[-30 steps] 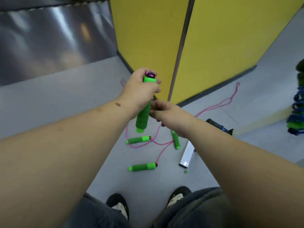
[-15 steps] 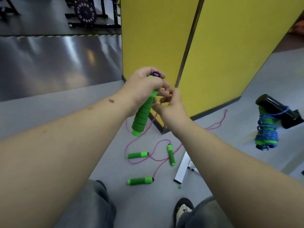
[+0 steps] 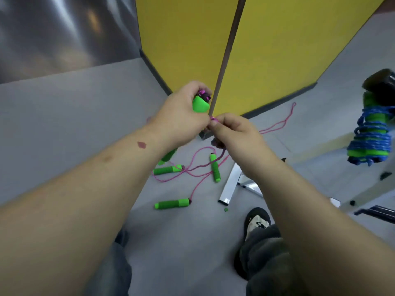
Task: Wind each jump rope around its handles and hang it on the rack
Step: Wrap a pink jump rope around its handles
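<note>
My left hand (image 3: 181, 116) grips a green foam jump-rope handle (image 3: 199, 104) upright at chest height; its black and pink cap shows above my fingers and its lower end pokes out below my wrist. My right hand (image 3: 233, 135) pinches the pink rope (image 3: 213, 119) right beside the left hand. That rope trails down to the grey floor. Three more green handles (image 3: 172, 204) lie there among loops of pink rope (image 3: 275, 129). A wound jump rope (image 3: 369, 135), green handles wrapped in blue cord, hangs on the rack's black peg (image 3: 380, 80) at the right edge.
Yellow partition panels (image 3: 277, 50) with a dark post stand straight ahead. A white metal rack foot (image 3: 229, 189) lies on the floor by my right shoe (image 3: 257, 221). A shiny dark floor (image 3: 53, 35) starts at the upper left.
The camera tipped down and the held handle turned end-on toward me. My right hand dropped slightly and closed on the pink rope next to the left hand.
</note>
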Demonstrator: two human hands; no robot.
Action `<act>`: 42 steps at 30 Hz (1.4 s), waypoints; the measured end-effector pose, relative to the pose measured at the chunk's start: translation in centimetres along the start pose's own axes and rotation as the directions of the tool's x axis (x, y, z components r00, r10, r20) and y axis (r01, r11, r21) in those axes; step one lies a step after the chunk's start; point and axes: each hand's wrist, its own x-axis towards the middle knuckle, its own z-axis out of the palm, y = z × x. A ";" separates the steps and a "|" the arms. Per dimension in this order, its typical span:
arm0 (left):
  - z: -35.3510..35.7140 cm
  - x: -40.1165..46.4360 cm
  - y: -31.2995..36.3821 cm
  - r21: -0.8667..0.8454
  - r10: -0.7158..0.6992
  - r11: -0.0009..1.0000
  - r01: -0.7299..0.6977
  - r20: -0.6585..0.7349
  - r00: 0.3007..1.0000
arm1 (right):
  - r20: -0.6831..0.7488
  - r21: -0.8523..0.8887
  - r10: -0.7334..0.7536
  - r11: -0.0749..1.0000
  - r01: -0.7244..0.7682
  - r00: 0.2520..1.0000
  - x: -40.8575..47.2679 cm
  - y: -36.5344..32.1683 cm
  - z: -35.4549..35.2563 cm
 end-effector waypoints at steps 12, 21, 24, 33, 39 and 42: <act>0.9 3.5 -6.8 0.242 -0.256 0.922 0.303 -0.209 0.944 | 0.102 0.275 0.178 0.940 -0.200 0.979 3.3 1.6 -1.9; 1.4 2.2 -5.8 -0.010 -0.197 0.980 0.197 -0.032 0.980 | -0.016 0.400 0.255 0.888 -0.227 0.967 3.7 1.2 -1.1; 3.4 1.3 -4.7 -0.177 -0.157 0.970 0.168 0.075 0.985 | 0.004 0.370 0.182 0.913 -0.170 0.983 3.2 1.0 0.3; 1.9 2.7 -6.0 -0.405 -0.485 0.844 0.353 -0.292 0.824 | -0.350 0.481 0.325 0.867 -0.129 0.879 3.7 2.0 -1.1; 1.9 2.7 -6.0 -0.412 -0.433 0.851 0.326 -0.199 0.879 | -0.294 0.627 0.306 0.776 -0.059 0.905 3.5 1.2 -0.6; 3.1 1.7 -5.2 -0.402 -0.271 0.873 0.276 0.070 0.960 | -0.073 0.711 0.202 0.697 -0.092 0.977 3.1 0.5 0.5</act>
